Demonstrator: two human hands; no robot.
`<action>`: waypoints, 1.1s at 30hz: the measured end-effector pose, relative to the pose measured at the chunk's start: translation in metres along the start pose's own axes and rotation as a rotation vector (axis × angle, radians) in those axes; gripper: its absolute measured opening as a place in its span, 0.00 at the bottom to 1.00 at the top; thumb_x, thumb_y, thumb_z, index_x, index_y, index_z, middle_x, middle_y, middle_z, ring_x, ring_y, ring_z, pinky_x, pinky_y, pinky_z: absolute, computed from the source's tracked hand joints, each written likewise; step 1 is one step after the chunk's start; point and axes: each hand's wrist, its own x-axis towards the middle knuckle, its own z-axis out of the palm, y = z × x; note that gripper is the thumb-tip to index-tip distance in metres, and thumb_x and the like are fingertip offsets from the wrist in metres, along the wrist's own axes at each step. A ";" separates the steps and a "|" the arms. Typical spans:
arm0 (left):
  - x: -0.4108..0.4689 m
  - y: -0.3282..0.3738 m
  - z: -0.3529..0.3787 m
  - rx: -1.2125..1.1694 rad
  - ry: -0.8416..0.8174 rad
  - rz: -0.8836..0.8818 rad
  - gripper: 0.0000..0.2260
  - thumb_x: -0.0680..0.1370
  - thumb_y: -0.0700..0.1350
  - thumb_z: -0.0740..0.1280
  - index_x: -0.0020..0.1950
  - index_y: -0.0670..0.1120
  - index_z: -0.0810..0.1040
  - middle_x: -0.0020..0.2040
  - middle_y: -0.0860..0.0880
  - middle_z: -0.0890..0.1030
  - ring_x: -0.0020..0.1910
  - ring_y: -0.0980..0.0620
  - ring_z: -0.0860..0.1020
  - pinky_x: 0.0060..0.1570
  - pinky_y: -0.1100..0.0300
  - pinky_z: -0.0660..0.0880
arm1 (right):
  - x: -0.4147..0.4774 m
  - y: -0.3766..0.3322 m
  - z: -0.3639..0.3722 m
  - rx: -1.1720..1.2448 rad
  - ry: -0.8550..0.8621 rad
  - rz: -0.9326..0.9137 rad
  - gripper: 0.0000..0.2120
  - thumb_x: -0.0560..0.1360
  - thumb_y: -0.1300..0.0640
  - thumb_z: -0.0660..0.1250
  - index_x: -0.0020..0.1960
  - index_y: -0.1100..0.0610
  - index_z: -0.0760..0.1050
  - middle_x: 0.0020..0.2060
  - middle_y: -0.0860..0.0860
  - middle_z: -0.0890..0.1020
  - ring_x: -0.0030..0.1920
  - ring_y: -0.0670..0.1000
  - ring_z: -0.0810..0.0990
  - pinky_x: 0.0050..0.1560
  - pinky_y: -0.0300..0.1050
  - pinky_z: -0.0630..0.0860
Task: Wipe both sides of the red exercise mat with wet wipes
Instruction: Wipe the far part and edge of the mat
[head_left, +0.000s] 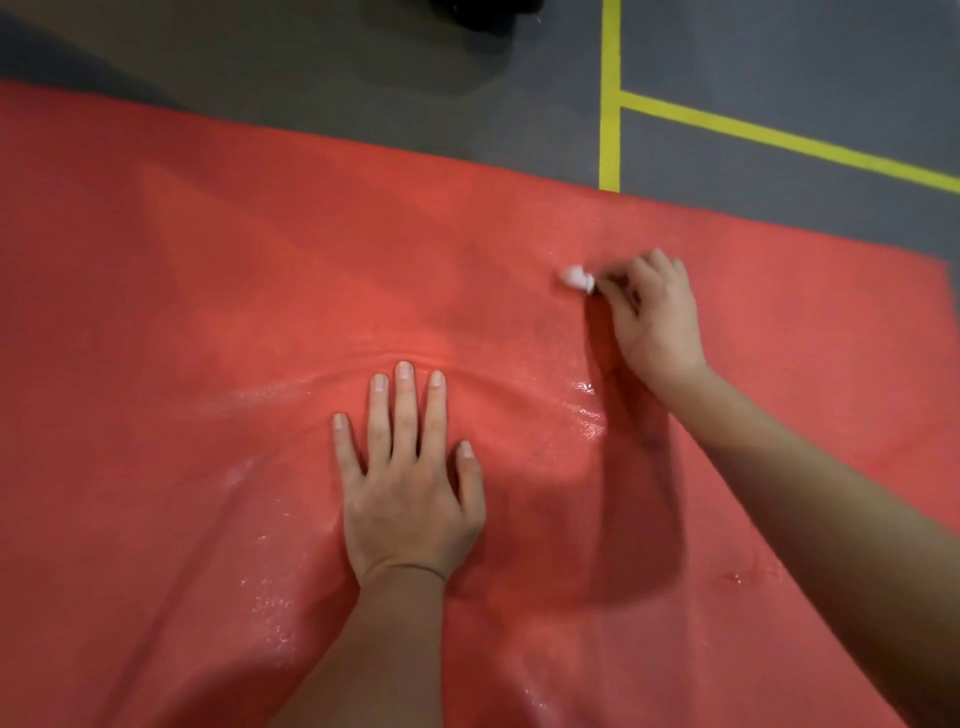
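The red exercise mat (208, 291) lies flat on the floor and fills most of the view. Wet, glossy streaks show around its middle and lower part. My left hand (410, 483) presses flat on the mat near the centre, fingers straight and spread, and the mat ripples just ahead of the fingertips. My right hand (654, 317) is farther away to the right, with its fingers curled round a small bunched white wet wipe (576, 277) that touches the mat's surface. Most of the wipe is hidden inside the hand.
Grey floor (363, 78) lies beyond the mat's far edge. Yellow tape lines (610, 93) run across it at the upper right. A dark object (488, 13) sits at the top edge of the view.
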 end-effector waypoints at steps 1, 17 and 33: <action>0.000 0.000 0.000 0.000 0.002 0.000 0.32 0.80 0.55 0.57 0.83 0.50 0.58 0.84 0.48 0.56 0.83 0.47 0.54 0.78 0.36 0.50 | -0.016 0.000 -0.007 0.006 -0.029 -0.056 0.03 0.78 0.61 0.68 0.47 0.57 0.80 0.41 0.51 0.75 0.43 0.53 0.71 0.49 0.47 0.63; 0.002 0.000 0.001 0.016 -0.013 0.001 0.32 0.79 0.58 0.53 0.82 0.49 0.61 0.83 0.45 0.59 0.82 0.44 0.55 0.78 0.36 0.49 | -0.125 -0.021 -0.030 0.032 -0.125 -0.011 0.10 0.80 0.52 0.62 0.49 0.53 0.81 0.43 0.51 0.79 0.44 0.58 0.75 0.44 0.57 0.72; 0.000 -0.023 -0.017 0.051 -0.327 0.250 0.36 0.82 0.68 0.47 0.84 0.52 0.42 0.84 0.48 0.39 0.82 0.46 0.36 0.77 0.36 0.36 | -0.244 -0.067 -0.053 -0.035 -0.164 0.083 0.04 0.76 0.54 0.66 0.46 0.52 0.80 0.42 0.51 0.77 0.45 0.60 0.76 0.41 0.52 0.68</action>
